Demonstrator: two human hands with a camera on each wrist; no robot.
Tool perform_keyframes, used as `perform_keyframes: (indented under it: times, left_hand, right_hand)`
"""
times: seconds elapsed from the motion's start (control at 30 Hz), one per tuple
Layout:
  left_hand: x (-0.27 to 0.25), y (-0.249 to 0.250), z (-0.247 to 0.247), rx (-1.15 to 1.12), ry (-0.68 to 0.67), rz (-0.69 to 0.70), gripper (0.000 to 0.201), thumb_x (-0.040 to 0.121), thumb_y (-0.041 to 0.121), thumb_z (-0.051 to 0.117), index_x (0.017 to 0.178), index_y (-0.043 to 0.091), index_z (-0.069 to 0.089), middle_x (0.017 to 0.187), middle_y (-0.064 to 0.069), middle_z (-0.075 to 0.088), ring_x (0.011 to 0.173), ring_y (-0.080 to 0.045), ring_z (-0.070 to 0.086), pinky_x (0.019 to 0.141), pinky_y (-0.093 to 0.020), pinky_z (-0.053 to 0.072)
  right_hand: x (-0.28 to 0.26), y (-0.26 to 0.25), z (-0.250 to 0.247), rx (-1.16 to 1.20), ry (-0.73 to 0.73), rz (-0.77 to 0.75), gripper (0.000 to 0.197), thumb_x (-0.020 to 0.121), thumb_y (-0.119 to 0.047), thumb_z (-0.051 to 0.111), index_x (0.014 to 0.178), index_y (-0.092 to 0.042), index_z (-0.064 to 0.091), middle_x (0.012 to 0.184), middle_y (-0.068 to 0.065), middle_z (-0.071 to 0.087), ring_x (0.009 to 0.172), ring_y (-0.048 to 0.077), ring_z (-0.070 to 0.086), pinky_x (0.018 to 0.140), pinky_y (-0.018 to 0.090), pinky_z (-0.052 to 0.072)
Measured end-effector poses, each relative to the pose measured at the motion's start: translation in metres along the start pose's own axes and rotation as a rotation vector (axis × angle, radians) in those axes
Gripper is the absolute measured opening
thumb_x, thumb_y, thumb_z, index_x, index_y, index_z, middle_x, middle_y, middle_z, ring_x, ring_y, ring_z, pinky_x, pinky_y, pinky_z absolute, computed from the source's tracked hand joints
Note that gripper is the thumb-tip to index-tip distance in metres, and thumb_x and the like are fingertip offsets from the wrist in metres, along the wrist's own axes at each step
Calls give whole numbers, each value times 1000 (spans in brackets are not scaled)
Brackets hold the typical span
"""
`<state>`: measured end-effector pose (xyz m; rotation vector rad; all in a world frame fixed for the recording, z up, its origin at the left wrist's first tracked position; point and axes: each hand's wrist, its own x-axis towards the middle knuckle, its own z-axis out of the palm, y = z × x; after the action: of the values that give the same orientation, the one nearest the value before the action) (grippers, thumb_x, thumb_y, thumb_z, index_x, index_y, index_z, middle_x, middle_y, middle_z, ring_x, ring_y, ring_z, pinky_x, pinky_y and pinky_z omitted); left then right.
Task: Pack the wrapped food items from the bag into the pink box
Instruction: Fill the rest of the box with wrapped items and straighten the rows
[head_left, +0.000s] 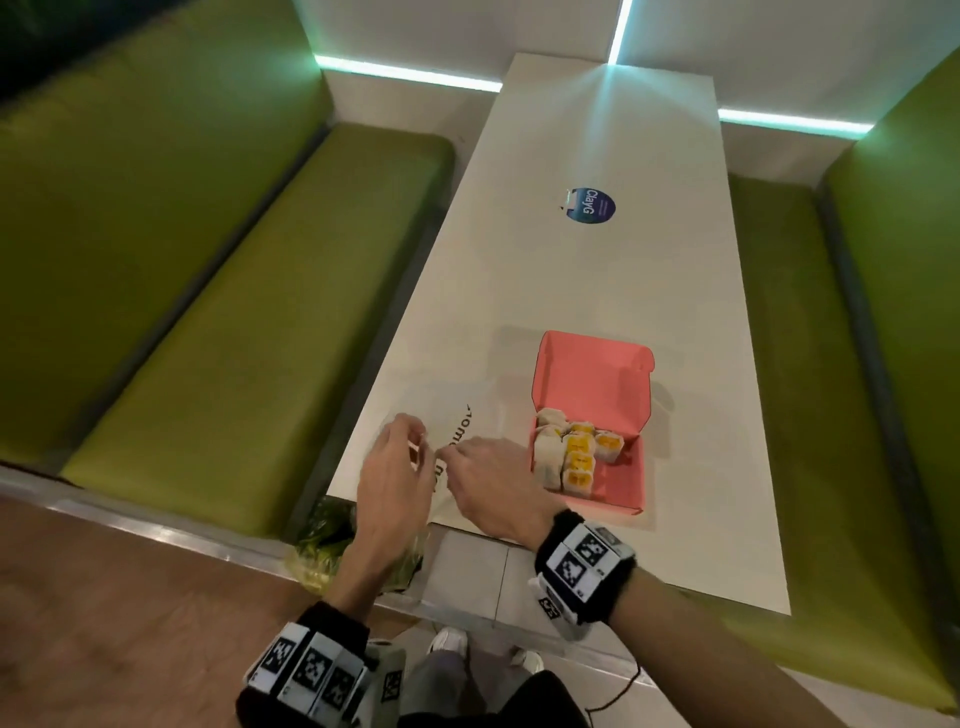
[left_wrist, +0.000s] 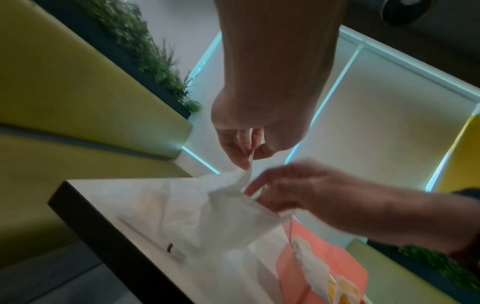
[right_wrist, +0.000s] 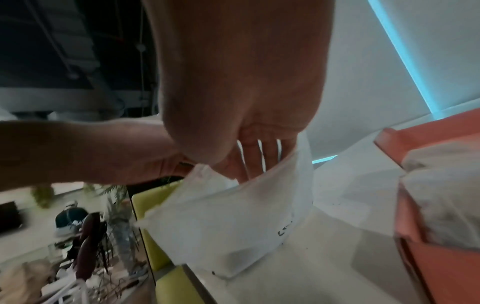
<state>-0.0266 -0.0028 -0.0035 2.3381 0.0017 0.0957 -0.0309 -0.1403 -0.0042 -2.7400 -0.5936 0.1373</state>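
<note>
You worked in dim room light; cyan light strips (head_left: 410, 73) along the wall glared and threw a bright patch on the far end of the white table (head_left: 597, 291). Your head view bowed straight lines at its edges. Both wrist views were soft, your right hand (left_wrist: 298, 191) motion-blurred and the pink box (right_wrist: 428, 257) out of focus.

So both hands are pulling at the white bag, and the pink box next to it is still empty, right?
Not empty. The head view shows the pink box already holds several wrapped food items. The rest is right: the left hand and right hand both pinch the white bag beside it.
</note>
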Motion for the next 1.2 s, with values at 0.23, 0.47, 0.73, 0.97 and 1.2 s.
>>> perform_keyframes:
  times: [0.23, 0.47, 0.73, 0.97, 1.2]
  left_hand:
    - [10, -19, -40, -184, 83, -43, 14, 94, 5, 61, 93, 18, 58, 91, 7, 62, 80, -13, 62, 65, -40, 59]
    - [1, -1, -42, -253, -31, -23, 6, 96, 22, 64, 93, 24, 58, 94, 12, 63, 84, -5, 63, 61, -20, 53]
    - [2, 0, -44, -195, -111, 76, 7, 97, 19, 60, 96, 24, 56, 98, 14, 60, 84, -1, 60, 68, -18, 52]
    - [4, -9, -40, -179, -128, 105, 8, 95, 19, 61, 93, 23, 56, 95, 12, 58, 81, -6, 61, 67, -24, 55]
    - [9, -11, -38, -192, -129, 101, 8, 95, 19, 63, 97, 23, 57, 98, 11, 59, 83, -5, 62, 70, -24, 55]
  right_hand:
    - [23, -12, -5, -191, -257, 108, 17, 92, 3, 47, 98, -6, 60, 97, 15, 64, 88, 35, 63, 62, 37, 34]
    - [62, -43, 10, -10, -407, 136, 54, 93, -11, 56, 144, -13, 39, 137, 14, 42, 124, 31, 41, 98, 41, 48]
    - [69, -49, 10, 93, -405, 239, 24, 99, -15, 48, 119, -4, 55, 111, 16, 60, 105, 29, 58, 96, 38, 46]
    - [78, -45, -13, -153, -666, 303, 33, 105, -22, 35, 77, -7, 45, 101, 9, 66, 115, 27, 61, 94, 31, 44]
    - [82, -40, -21, -148, -692, 385, 28, 104, -14, 34, 99, -3, 60, 117, 15, 64, 118, 30, 58, 95, 31, 43]
